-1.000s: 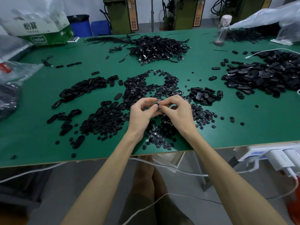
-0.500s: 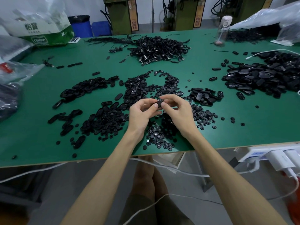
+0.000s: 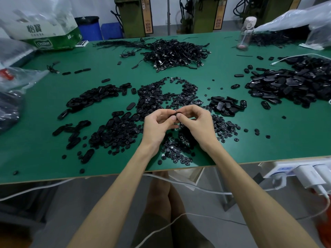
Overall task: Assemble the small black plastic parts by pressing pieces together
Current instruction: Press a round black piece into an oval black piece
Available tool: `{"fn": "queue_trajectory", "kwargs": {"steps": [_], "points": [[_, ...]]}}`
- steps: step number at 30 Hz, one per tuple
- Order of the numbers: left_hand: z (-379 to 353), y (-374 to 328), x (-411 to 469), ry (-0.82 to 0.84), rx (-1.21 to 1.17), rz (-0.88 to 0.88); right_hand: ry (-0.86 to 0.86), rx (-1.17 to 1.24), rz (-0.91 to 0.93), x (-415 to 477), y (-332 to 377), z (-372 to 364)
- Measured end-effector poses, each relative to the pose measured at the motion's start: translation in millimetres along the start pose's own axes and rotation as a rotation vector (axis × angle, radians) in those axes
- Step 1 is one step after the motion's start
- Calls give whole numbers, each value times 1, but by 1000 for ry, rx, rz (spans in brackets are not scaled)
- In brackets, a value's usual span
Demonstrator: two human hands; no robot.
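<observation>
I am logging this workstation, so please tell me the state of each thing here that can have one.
left hand: pinching the small black part.
right hand: pinching the same part.
small black part: held above the green table; joined or not, cannot tell.
water bottle: upright, cap on.
white chargers: plugged into the power strip.

My left hand (image 3: 157,126) and right hand (image 3: 198,122), two in all, pinch one black part (image 3: 176,114). On the desk (image 3: 44,149): one bottle (image 3: 246,33), one box (image 3: 48,36), one cable heap (image 3: 175,54), loose parts (image 3: 116,133) past counting.
</observation>
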State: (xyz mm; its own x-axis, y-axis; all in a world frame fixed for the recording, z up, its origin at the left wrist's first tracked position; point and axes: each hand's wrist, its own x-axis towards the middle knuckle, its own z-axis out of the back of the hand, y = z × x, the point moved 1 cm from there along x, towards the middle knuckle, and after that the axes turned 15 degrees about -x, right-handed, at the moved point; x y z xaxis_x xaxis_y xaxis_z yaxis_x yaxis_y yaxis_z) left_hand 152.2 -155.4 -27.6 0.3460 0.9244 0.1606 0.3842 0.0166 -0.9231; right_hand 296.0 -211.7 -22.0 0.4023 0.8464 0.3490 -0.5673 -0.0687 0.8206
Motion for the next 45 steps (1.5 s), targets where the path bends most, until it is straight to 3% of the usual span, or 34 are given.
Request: {"fn": "queue_trajectory", "kwargs": {"steps": [20, 37, 45], "points": [[0, -1, -1, -49, -85, 34, -106, -186, 47, -2, 5, -2], [2, 1, 0, -27, -78, 12, -68, -203, 37, -4, 7, -1], [5, 2, 1, -83, -120, -6, 26, -202, 108, -7, 15, -2]]}}
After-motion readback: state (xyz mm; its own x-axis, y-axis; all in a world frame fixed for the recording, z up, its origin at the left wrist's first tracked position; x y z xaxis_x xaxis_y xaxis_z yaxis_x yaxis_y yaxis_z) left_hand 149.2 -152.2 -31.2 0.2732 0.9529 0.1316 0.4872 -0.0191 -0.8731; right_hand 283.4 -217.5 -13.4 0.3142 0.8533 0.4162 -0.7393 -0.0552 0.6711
